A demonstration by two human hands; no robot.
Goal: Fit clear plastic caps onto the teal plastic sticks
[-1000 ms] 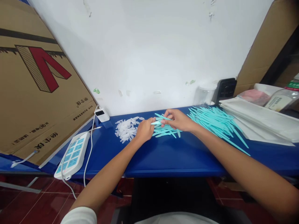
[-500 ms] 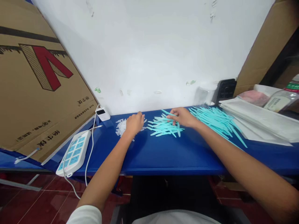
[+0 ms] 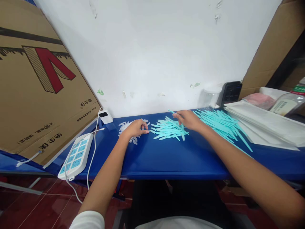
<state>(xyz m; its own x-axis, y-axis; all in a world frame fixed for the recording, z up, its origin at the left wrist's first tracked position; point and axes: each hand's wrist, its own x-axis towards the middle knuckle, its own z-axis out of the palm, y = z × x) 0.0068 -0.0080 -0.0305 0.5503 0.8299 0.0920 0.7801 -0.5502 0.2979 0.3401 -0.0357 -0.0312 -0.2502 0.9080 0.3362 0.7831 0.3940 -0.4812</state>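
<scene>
Blue table (image 3: 166, 159), teal sticks (image 3: 166, 129), power strip (image 3: 76, 157), cardboard (image 3: 35, 95)

Count: 2 hands, left hand (image 3: 134, 128) and right hand (image 3: 188, 120). Teal sticks in 2 heaps, small heap (image 3: 166, 130) and big heap (image 3: 221, 124), too many in each to count, plus 1 single stick (image 3: 172, 112) pinched in the right hand. 1 heap of clear caps (image 3: 124, 125). 1 power strip (image 3: 76, 156), 1 white charger (image 3: 105, 116), 1 clear jar (image 3: 211, 97), 1 black device (image 3: 230, 92), 1 bottle (image 3: 286, 103), 2 cardboard panels (image 3: 35, 95).
</scene>
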